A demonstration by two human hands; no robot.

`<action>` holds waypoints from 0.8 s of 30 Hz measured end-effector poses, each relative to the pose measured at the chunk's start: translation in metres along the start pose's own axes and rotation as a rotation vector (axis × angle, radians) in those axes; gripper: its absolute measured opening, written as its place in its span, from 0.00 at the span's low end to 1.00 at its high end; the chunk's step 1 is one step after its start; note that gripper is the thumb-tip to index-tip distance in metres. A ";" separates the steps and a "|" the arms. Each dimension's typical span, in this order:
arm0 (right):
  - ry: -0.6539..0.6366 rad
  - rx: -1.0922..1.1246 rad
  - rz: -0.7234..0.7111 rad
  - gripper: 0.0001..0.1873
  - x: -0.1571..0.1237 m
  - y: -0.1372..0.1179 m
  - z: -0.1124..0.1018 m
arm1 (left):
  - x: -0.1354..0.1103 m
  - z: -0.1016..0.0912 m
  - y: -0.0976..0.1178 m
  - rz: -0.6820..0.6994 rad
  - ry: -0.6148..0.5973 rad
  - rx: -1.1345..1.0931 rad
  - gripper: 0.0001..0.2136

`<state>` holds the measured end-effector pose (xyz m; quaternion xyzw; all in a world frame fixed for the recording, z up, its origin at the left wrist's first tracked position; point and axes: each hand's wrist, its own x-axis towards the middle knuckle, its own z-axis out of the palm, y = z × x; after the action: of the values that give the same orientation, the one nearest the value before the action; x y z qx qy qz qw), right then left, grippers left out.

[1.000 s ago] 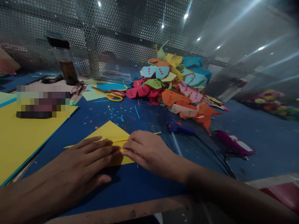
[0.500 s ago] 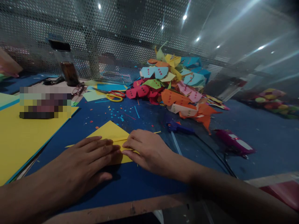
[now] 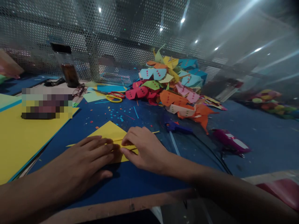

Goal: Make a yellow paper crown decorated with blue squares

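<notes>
A folded sheet of yellow paper (image 3: 109,129) lies on the blue table, with a raised crease running across its middle. My left hand (image 3: 87,160) rests flat on its left part, fingers stretched out and pressing it down. Over the paper's right half, my right hand (image 3: 146,149) has thumb and fingertips curled together at the crease, pinching the fold. Both hands cover much of the lower paper. A thin yellow end sticks out beyond the right knuckles.
Behind the paper lie small paper scraps and scissors (image 3: 114,97). A heap of coloured folded paper shapes (image 3: 173,84) stands farther back. To the right are a blue glue gun (image 3: 178,127) with its cord and a magenta object (image 3: 231,141). Large yellow sheets (image 3: 28,137) lie left, a bottle (image 3: 68,70) behind.
My right hand has shifted slightly left along the crease, its fingers more arched and its thumb drawn in. The left hand stays in place on the paper.
</notes>
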<state>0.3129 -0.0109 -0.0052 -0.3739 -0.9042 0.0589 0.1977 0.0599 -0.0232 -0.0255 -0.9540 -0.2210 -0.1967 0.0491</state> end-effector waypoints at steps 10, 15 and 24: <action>-0.060 0.000 0.057 0.05 0.005 -0.004 0.000 | 0.003 -0.002 0.000 -0.009 -0.008 -0.046 0.15; -0.076 0.004 0.072 0.06 0.005 -0.005 -0.003 | 0.003 -0.003 -0.001 0.023 0.000 -0.024 0.16; -0.102 0.029 0.122 0.12 0.001 -0.001 -0.006 | -0.001 -0.007 -0.006 0.032 0.011 -0.049 0.16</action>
<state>0.3141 -0.0108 0.0009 -0.4217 -0.8878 0.1030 0.1529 0.0538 -0.0195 -0.0196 -0.9572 -0.2004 -0.2065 0.0300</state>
